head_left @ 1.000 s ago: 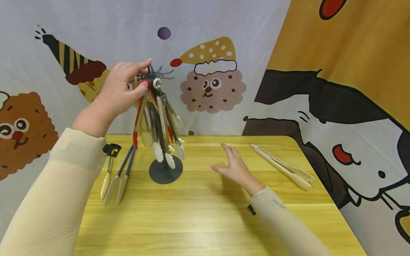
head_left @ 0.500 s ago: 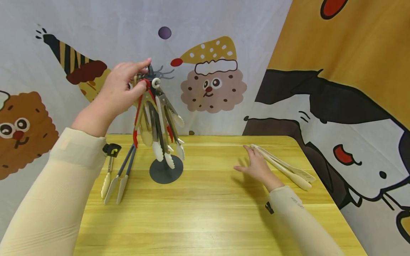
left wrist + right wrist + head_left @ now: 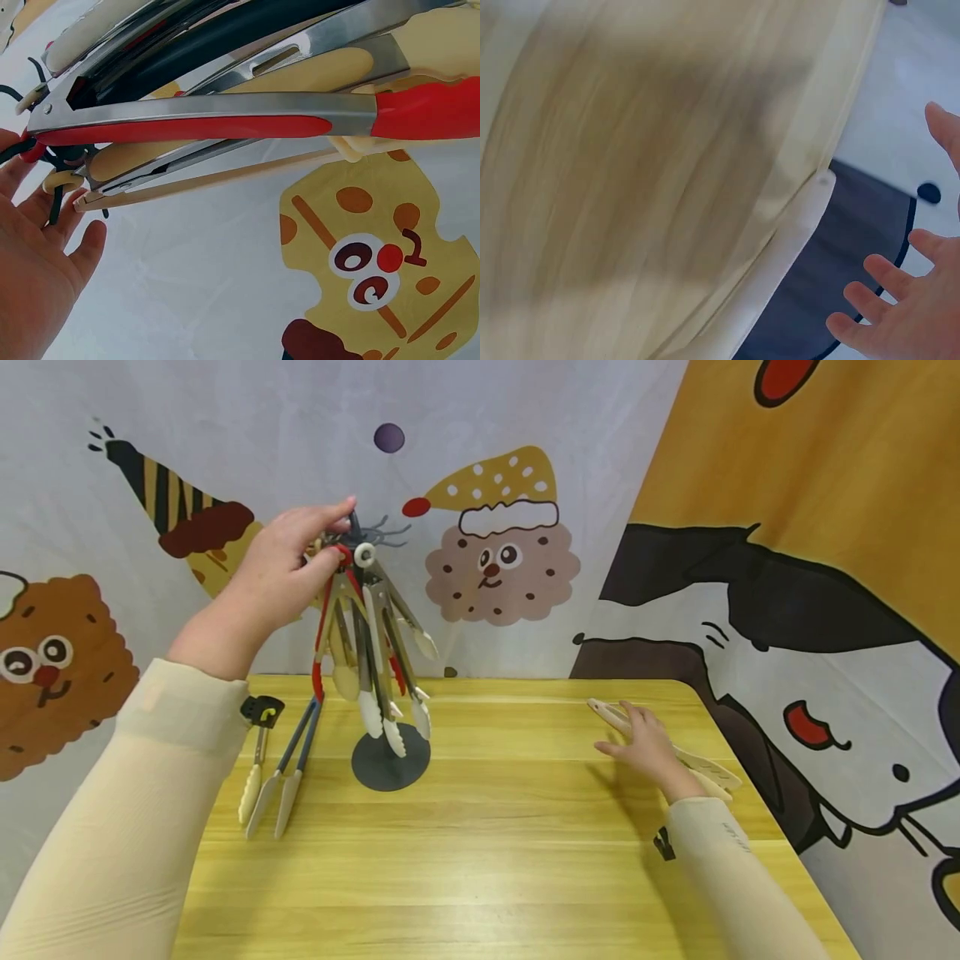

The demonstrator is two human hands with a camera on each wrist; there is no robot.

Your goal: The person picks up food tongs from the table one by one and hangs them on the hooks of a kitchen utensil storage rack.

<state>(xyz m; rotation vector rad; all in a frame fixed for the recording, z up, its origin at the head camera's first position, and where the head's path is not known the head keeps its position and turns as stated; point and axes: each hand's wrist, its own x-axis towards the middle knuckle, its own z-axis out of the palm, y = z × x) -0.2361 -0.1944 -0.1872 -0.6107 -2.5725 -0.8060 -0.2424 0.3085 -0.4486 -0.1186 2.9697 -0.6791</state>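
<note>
A dark metal stand (image 3: 392,758) with a round base is hung with several kitchen tongs (image 3: 367,643). My left hand (image 3: 281,560) holds its top, index finger by the hooks and thumb near a red ring; the left wrist view shows some fingers behind the hooks. Red-gripped tongs (image 3: 225,116) hang in front there. At the table's right, beige tongs (image 3: 611,714) lie slanted, partly covered by my right hand (image 3: 645,747). That hand is over them with fingers spread, holding nothing; in the right wrist view a beige arm of the tongs (image 3: 780,255) shows beside the fingers.
Blue-handled tongs (image 3: 288,793) and short cream-tipped tongs (image 3: 251,793) lie on the wooden table (image 3: 480,860) left of the stand, partly near my left sleeve (image 3: 112,793). A printed cartoon cloth (image 3: 495,402) hangs behind the table.
My right hand has moved right across the table from beside the stand to over the beige tongs. My left hand stays at the stand's top; the hanging tongs have swung slightly.
</note>
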